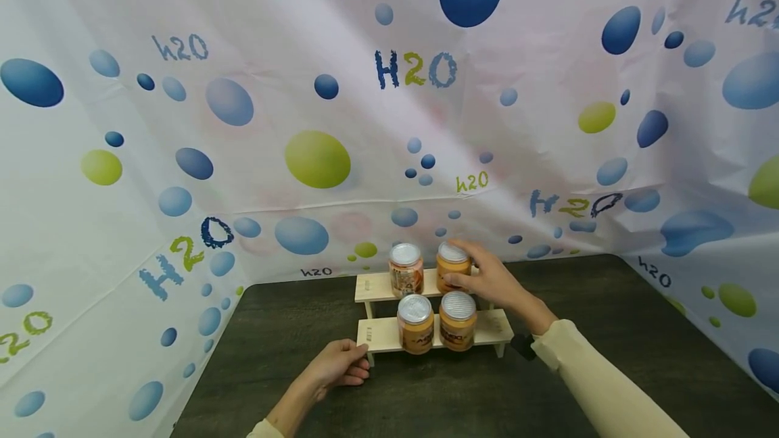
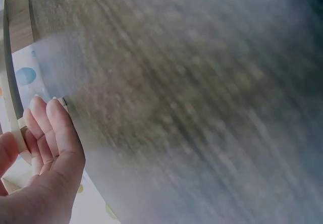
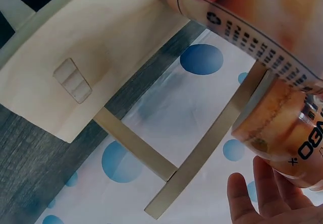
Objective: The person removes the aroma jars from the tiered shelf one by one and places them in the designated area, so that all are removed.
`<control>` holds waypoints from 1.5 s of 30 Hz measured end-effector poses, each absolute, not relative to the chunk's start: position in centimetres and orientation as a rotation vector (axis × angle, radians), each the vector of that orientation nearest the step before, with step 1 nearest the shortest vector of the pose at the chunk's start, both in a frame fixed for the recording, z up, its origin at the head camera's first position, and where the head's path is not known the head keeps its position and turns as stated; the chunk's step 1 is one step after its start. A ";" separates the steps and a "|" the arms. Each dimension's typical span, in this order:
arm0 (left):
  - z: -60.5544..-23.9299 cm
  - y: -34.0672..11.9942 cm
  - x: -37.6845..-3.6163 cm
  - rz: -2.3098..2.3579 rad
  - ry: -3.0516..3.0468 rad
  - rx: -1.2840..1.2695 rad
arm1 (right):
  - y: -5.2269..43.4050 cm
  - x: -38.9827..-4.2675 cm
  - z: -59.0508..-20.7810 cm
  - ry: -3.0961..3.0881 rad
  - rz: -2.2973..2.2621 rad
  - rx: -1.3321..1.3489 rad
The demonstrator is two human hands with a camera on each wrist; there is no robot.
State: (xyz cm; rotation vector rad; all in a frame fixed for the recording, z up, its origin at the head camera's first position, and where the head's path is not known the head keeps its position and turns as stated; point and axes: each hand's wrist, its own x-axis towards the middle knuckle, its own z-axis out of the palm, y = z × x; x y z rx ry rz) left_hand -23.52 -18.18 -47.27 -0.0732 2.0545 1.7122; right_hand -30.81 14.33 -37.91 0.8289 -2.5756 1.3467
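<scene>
Looks like mid-placement on the little two-tier pale wooden step shelf point(image 1: 379, 287) sitting on the dark wood-grain table point(image 1: 608, 330). Right hand point(image 1: 489, 280) wrapped around the orange plastic jar with the silver foil lid point(image 1: 452, 263) at the right of the upper tier, fingers curled round its side, jar upright and apparently down on the board, though hard to say from the head view if it's fully seated or just touching. Right next to it, the matching jar with the busier label point(image 1: 406, 269), close but seemingly not touching. Two more of the same orange foil-topped jars point(image 1: 416, 323) point(image 1: 458, 320) side by side on the lower tier, just in front. Left hand point(image 1: 338, 363) clamped on the left end of the lower tier, thumb one side and fingers the other, probably steadying the whole rack; wrist view pretty blurred but shows fingers point(image 2: 50, 128) curled over the board edge. Next up, probably: checking the jar stands flat and clear of its neighbour, then easing the grip off without nudging it. Spotted H2O bubble-print sheet point(image 1: 316, 154) draped all round the back
</scene>
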 end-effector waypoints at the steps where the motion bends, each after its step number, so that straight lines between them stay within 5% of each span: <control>1: -47.3 -18.2 -23.5 1.711 2.053 -0.067 | 14.4 -31.1 -38.2 -2.580 1.337 0.819; 45: -47.3 -18.1 -24.0 1.687 2.063 -0.053 | 18.1 -30.6 -37.2 -2.595 1.300 0.667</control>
